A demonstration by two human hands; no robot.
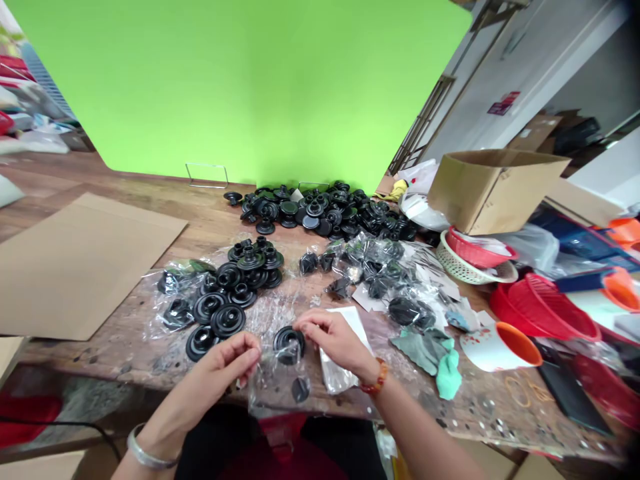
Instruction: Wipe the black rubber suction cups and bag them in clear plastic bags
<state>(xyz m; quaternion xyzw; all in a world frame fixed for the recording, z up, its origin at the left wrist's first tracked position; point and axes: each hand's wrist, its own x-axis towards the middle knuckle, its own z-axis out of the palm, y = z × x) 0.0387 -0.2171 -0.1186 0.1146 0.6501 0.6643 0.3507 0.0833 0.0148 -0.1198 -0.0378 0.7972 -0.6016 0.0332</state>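
Near the table's front edge lies a clear plastic bag, with a black round part at its upper end. My left hand pinches the bag's left side. On the right, my right hand has its fingers closed at the upper right rim of the black part. Beside the right hand is a stack of white sheets or bags, partly under that hand. A pile of black round parts sits just beyond my left hand.
A long heap of black parts lies before the green board. Bagged parts are at centre right. Cardboard lies left. A teal cloth, white-orange container, red baskets and box stand right.
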